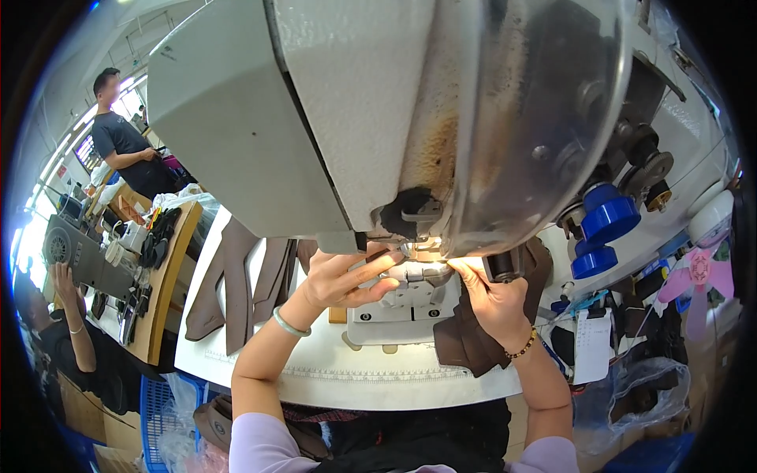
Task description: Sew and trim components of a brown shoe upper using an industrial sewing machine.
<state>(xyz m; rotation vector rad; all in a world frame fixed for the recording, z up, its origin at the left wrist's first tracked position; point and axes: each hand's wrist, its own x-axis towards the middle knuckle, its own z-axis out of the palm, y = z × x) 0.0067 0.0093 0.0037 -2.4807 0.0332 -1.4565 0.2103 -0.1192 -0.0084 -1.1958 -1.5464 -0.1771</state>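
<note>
A large grey sewing machine (363, 102) fills the upper middle, with a lit spot under its head. My left hand (339, 280) is left of the presser foot, its fingers stretched out and parted, the tips close to the lit spot. On the other side my right hand (498, 306) is closed, thumb and forefinger together pointing at the same spot; what they pinch is too small and hidden to name. Brown fabric pieces (473, 339) lie under and beside my right hand. More brown strips (236, 292) are spread on the white table (331, 378) left of my left hand.
Blue thread-spool parts (605, 214) jut out at the machine's right, with a pink fan (698, 268) beyond. A blue basket (158, 418) stands below the table's left edge. At left, one person (122, 142) stands and another person (75, 347) works at a machine.
</note>
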